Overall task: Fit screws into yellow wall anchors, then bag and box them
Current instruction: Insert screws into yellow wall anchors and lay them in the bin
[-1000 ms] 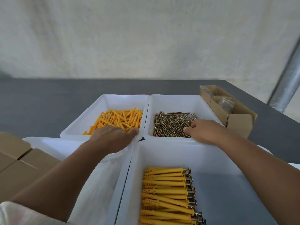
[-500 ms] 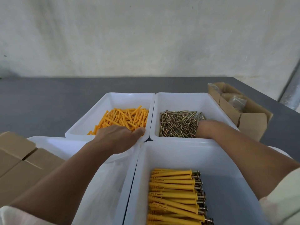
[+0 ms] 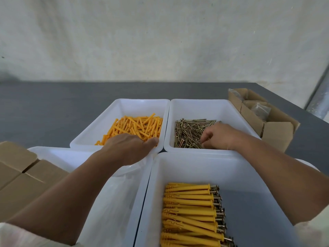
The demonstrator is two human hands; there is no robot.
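Observation:
Loose yellow wall anchors [image 3: 137, 125] fill a white bin [image 3: 121, 104] at the back left. My left hand [image 3: 131, 147] lies palm down on their near edge, thumb along the rim, fingers hidden under the hand. The white bin [image 3: 222, 107] beside it holds brassy screws [image 3: 188, 132]. My right hand [image 3: 222, 138] reaches into it with curled fingers, its tips pinching screws at the pile's near right. In the near right bin [image 3: 195, 166], assembled anchors with screws [image 3: 192, 207] lie in a neat row.
The near left bin [image 3: 53, 154] holds clear plastic [image 3: 114, 193]. Closed cardboard boxes [image 3: 21, 175] sit at the left edge. An open cardboard box [image 3: 274, 129] with clear bags [image 3: 261, 109] stands at the right on the dark grey table [image 3: 44, 113]. A wall rises behind.
My right hand moved from the screw pile's far right edge to its near right, and its fingers curled into the screws. My left hand stayed on the anchors.

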